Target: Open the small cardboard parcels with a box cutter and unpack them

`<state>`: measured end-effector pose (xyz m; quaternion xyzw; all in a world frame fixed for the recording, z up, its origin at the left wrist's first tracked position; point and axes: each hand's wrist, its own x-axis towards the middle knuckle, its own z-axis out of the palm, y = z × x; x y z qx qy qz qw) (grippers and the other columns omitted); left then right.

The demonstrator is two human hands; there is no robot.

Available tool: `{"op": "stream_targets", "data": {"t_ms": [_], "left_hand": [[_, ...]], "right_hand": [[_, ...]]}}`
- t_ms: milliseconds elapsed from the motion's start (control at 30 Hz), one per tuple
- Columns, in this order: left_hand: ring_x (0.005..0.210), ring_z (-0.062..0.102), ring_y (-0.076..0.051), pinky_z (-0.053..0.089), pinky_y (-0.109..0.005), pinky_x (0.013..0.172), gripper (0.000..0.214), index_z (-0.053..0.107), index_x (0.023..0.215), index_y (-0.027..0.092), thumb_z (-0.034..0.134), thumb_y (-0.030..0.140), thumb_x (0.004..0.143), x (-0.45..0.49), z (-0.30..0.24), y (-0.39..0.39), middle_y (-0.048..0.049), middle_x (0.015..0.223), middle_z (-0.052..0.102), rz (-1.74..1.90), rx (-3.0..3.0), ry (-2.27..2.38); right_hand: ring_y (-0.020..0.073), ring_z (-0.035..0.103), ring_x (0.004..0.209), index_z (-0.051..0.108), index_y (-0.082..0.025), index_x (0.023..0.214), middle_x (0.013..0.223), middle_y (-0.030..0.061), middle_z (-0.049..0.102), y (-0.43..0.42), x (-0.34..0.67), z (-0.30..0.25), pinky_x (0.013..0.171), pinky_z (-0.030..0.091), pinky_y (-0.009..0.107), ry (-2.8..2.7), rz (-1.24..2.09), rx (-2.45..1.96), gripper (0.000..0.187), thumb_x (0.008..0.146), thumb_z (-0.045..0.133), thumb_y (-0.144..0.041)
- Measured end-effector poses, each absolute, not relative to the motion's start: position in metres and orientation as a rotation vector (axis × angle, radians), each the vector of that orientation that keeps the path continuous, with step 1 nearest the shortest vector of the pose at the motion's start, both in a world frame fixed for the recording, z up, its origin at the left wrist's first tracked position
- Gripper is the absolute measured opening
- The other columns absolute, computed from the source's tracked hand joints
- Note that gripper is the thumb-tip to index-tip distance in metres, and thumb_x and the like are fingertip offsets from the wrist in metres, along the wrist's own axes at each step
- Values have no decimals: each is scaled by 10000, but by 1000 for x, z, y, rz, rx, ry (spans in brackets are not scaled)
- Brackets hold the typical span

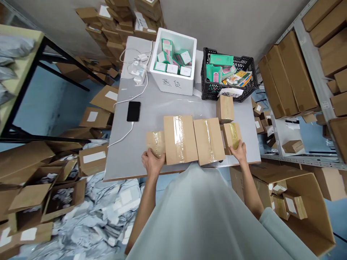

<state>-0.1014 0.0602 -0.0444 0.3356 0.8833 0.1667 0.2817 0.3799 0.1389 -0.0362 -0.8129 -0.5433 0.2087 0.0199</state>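
Cardboard boxes sealed with clear tape stand in a row along the table's front edge. At the left end, my left hand [153,162] grips the near left corner of a small cardboard box [156,140]. My right hand [239,151] is closed on the near right corner of another taped box [232,133] at the right end. Between them sit a large box [173,144] and a medium box [210,139], side by side. Behind the right-hand box stands a small upright box [225,108]. The undersides of my fingers are partly hidden.
A white foam bin [173,86] and a black crate [211,90], both holding green boxes, stand at the table's back. A phone [133,111] and white cables lie left. Opened cartons [65,198] and grey plastic bags [94,224] cover the left floor; a large carton [311,231] stands right.
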Motion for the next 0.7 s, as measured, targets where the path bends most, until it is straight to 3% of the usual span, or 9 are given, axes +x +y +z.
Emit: {"op": "stream_targets", "data": {"t_ms": [100, 200, 300, 400, 533, 600, 700], "left_hand": [[1641, 375, -566, 355, -710, 1312, 913, 445, 1688, 37, 749, 383, 900, -98, -47, 59, -394, 1762, 300, 389, 973, 2341], [1669, 342, -568, 318, -697, 1340, 933, 418, 1705, 29, 758, 385, 912, -94, -46, 57, -408, 1772, 273, 392, 1006, 2339], [1699, 302, -555, 289, -685, 1362, 933, 394, 1726, 39, 753, 370, 931, -94, -47, 56, -399, 1790, 253, 402, 994, 2337], [1729, 267, -539, 298, -680, 1373, 892, 428, 1713, 34, 746, 343, 939, -102, -52, 55, -390, 1812, 240, 448, 969, 2285], [1748, 284, -482, 297, -627, 1411, 763, 567, 1610, 62, 762, 334, 925, -111, -52, 47, -341, 1791, 370, 700, 899, 2220], [1746, 309, -454, 298, -609, 1422, 717, 604, 1590, 112, 772, 370, 942, -104, -43, 42, -302, 1786, 410, 877, 917, 2183], [1720, 394, -379, 370, -567, 1402, 719, 570, 1657, 242, 754, 511, 1016, -79, -11, 36, -202, 1802, 442, 1114, 1028, 1959]], "right_hand": [[536, 231, 1729, 284, -78, 1755, 1831, 375, 238, 146, 372, -33, 1375, 244, 712, -1653, 758, -2595, 1285, 781, 860, -687], [540, 334, 1668, 299, -28, 1725, 1733, 403, 361, 152, 361, -27, 1364, 287, 662, -1646, 676, -2621, 1346, 679, 951, -569], [488, 486, 1569, 382, -73, 1706, 1635, 347, 486, 153, 360, -12, 1321, 392, 591, -1571, 630, -2586, 1206, 738, 903, -568], [485, 549, 1499, 494, -117, 1647, 1584, 314, 538, 142, 369, 21, 1289, 428, 622, -1516, 470, -2514, 1065, 792, 842, -650], [539, 491, 1530, 542, -133, 1607, 1582, 304, 519, 118, 373, 88, 1251, 431, 722, -1582, 77, -2214, 1163, 723, 880, -808], [504, 457, 1579, 487, -175, 1666, 1636, 267, 488, 111, 357, 117, 1291, 405, 713, -1653, 85, -2003, 1215, 718, 916, -803], [437, 472, 1593, 436, -225, 1701, 1662, 213, 482, 111, 298, 137, 1332, 390, 682, -1704, 292, -1762, 1148, 804, 885, -782]]}}
